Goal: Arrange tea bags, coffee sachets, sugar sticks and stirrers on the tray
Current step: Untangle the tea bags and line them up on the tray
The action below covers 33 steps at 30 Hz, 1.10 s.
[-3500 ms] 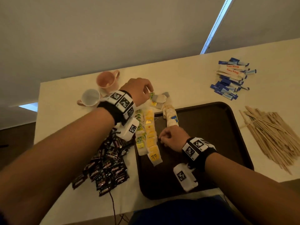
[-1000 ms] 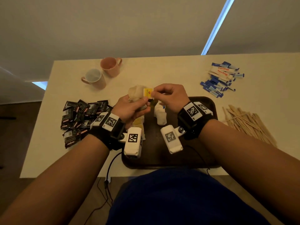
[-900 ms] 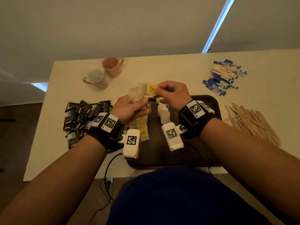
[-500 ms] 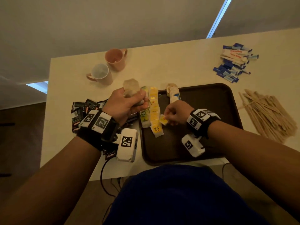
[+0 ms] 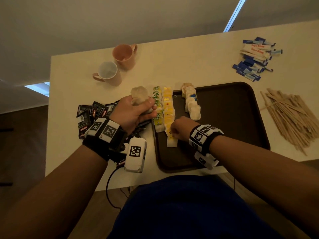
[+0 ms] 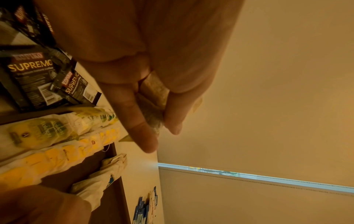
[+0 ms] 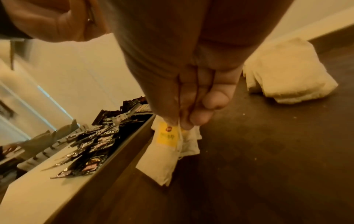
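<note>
Yellow-tagged tea bag (image 7: 166, 150) now lies at the near end of the yellow row (image 5: 168, 109) on the tray (image 5: 241, 152); our right hand (image 5: 181, 128) has come down, fingers (image 7: 193, 119) pinching it, left hand (image 5: 133, 112) gripping spare bags (image 5: 139, 95), so the row grows

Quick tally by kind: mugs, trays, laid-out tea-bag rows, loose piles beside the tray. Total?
Mugs: 2 (pink mug, white-lined mug)
Tray: 1
Tea-bag rows: 3 (green-tagged row, yellow-tagged row, white row)
Loose piles: 3 (coffee sachets, sugar sticks, stirrers)
Total: 9
</note>
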Tool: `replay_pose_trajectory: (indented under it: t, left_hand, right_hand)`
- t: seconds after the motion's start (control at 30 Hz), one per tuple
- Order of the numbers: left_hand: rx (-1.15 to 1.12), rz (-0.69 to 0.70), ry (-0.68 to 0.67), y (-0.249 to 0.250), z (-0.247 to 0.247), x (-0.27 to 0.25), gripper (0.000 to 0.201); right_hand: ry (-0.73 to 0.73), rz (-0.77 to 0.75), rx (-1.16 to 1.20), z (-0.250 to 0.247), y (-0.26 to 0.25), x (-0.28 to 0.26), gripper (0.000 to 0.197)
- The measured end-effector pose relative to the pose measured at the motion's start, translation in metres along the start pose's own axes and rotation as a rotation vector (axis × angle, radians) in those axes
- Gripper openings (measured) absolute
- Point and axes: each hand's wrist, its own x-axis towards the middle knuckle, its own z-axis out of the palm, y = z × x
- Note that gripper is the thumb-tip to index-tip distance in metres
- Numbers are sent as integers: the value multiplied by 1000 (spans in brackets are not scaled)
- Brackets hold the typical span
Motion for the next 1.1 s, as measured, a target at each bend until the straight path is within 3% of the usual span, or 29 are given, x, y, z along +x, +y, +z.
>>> replay_pose_trajectory:
  t: [0.2,0.33,0.47,0.6,0.77,1.1]
  left_hand:
    - [-1,11,6,-1,0,-4,5]
    - [-1,9,8,-2,0,-6,5]
    - [-16,7,13,-2,0,-7,5]
    - [-29,-3,12,-4,1,-8,5]
    - [-32,-7,20,-4,2,-7,4]
    - [-34,-15,14,-4,2,-7,6]
  right_hand:
    - [58,-10,-11,1,4,0,21]
    - [122,61,27,5,13,-3,26]
    - [-21,172,10,11,15,-8,47]
    - [-79,209,68,22,16,-6,54]
    - [-14,231,152,30,15,2,52]
    - [-24,235,140,29,18,1,43]
